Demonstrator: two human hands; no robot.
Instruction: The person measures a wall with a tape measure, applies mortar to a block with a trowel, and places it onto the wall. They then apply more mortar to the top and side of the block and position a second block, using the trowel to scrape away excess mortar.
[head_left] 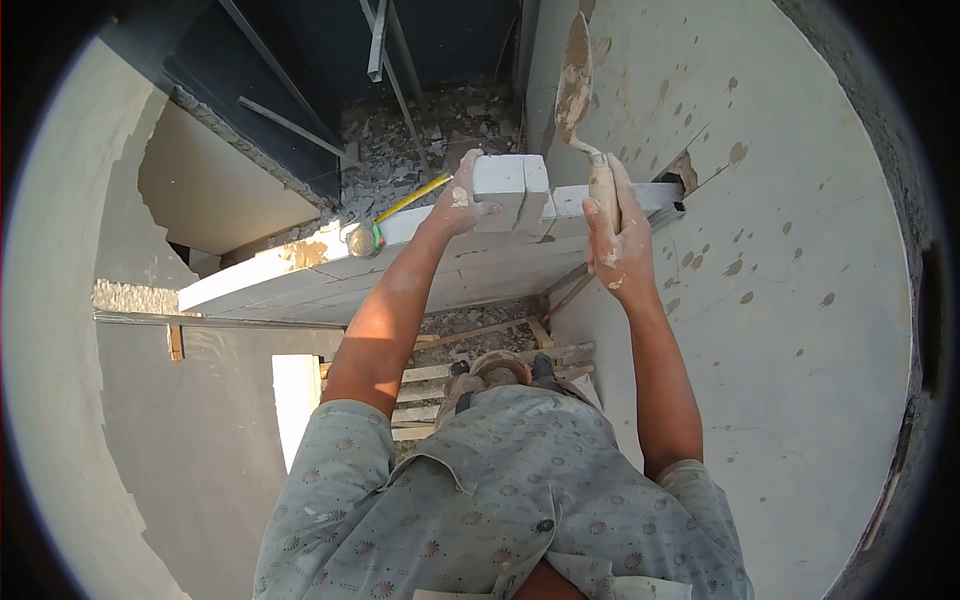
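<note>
My left hand [465, 203] grips the left side of a white block [500, 180] that stands up on top of the block wall [390, 272]. A narrower white piece [534, 188] is pressed against that block's right side. To the right, my right hand [622, 240] is closed around the handle of a trowel [574, 88], its mortar-smeared blade pointing up and away. Both hands have pale mortar on the skin. On the wall's top at the left, beside a patch of wet mortar [305, 253], lies a round pale object with a green rim [363, 239].
A yellow strip [412, 197] leans across the wall's far edge. Rubble [395, 158] and metal profiles [378, 45] are beyond it. Wooden slats [425, 395] lie below by my feet. A mortar-spotted wall [760, 300] rises close on the right.
</note>
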